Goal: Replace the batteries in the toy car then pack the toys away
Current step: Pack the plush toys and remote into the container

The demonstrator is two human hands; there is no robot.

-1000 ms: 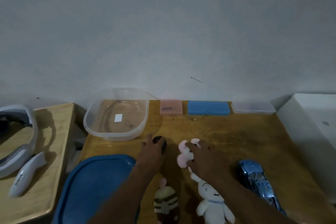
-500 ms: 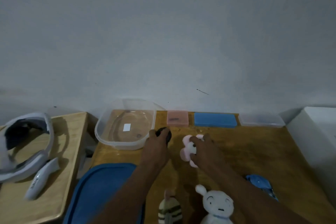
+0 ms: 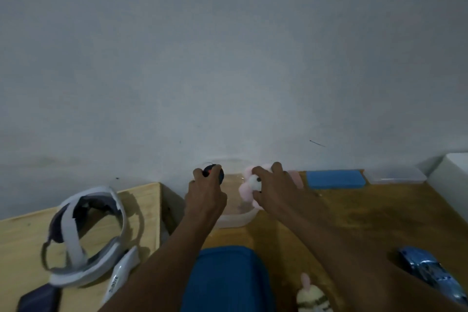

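My left hand (image 3: 205,194) grips a small black toy with a red spot (image 3: 214,173) and holds it over the clear plastic tub (image 3: 235,219). Beside it, my right hand (image 3: 274,189) holds a pink and white plush toy (image 3: 250,185) above the same tub. The blue toy car (image 3: 430,273) lies on the wooden table (image 3: 367,215) at the lower right. A striped plush with a pink ear (image 3: 312,296) lies at the bottom edge. The tub's blue lid (image 3: 225,278) sits at the near edge between my forearms.
A pink case (image 3: 297,177), a blue case (image 3: 335,178) and a clear flat box (image 3: 395,175) line the wall. A white box (image 3: 453,180) stands at the far right. On a lower wooden surface to the left lie a white headset (image 3: 83,235) and a white device (image 3: 121,273).
Both hands have lifted their toys off the table and carried them forward to above the clear tub. The view has swung left, and the white plush has left the frame.
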